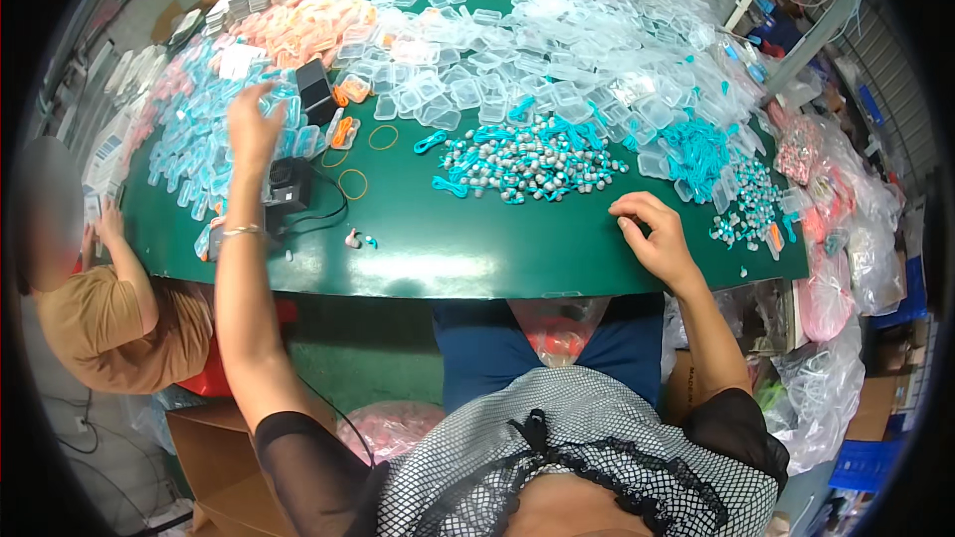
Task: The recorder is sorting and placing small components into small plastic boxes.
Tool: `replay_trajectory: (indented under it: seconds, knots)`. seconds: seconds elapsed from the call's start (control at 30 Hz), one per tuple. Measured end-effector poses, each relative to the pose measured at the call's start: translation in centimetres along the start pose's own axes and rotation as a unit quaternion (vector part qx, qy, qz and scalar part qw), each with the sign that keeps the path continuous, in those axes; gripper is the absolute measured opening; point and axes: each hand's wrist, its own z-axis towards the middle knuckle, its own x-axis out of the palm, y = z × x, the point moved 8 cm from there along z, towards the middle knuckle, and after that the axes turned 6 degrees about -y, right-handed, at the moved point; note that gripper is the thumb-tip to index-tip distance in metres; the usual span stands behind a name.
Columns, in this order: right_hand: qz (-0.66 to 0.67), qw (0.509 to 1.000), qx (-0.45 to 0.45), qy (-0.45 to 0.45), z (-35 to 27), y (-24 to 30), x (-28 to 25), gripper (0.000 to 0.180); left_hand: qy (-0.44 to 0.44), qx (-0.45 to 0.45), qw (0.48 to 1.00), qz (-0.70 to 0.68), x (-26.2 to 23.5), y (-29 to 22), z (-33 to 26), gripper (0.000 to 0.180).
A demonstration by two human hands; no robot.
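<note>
- Blue-filled clear cases (194,134) lie heaped on the left side of a green table (438,259), below a mound of peach-coloured pieces (308,28).
- The left hand (256,124) reaches over the heap's right edge, near an upright black box (315,89); its fingers are bent and blurred, and whether they grip anything cannot be told.
- The right hand (655,239) hovers at or just above the tabletop, loosely curled, thumb slightly apart from forefinger, near a pile of teal-and-grey corded pieces (527,159).
- Clear plastic cases (587,50) spread across the table's far side.
- At left, a co-worker in a tan shirt (124,323) sits with hands at the table's edge.
</note>
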Motion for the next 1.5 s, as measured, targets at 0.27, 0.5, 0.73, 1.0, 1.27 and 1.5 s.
replay_trajectory:
  seconds: [0.27, 0.5, 0.73, 1.0, 1.27, 1.5]
  knots:
    - [-0.010, 0.999, -0.030, 0.009, -0.6, 0.1, 0.5, 0.014, 0.240, 0.015, 0.957, -0.162, 8.7, -26.2, -2.4, 0.026]
    - [0.011, 0.999, -0.018, -0.025, -2.5, -0.9, -1.8, 0.014, 0.241, 0.103, 0.957, -0.127, 11.6, -27.7, -2.4, 0.011]
    - [0.028, 0.998, -0.027, -0.040, -3.5, -1.4, -3.1, 0.014, 0.155, 0.102, 0.973, -0.137, 4.9, -30.8, -2.8, 0.009]
    - [-0.020, 0.994, -0.072, -0.084, -3.1, -0.6, -3.7, 0.022, 0.143, 0.199, 0.931, -0.269, 0.3, -40.8, -9.7, 0.011]
    - [-0.068, 0.996, -0.057, -0.026, -6.1, -3.2, -3.9, 0.020, 0.179, 0.273, 0.896, -0.302, 3.5, -45.6, -12.7, 0.010]
    - [-0.051, 0.995, -0.081, -0.019, -5.1, -3.1, -4.1, 0.019, 0.200, 0.087, 0.931, -0.293, 1.8, -46.8, -14.7, 0.069]
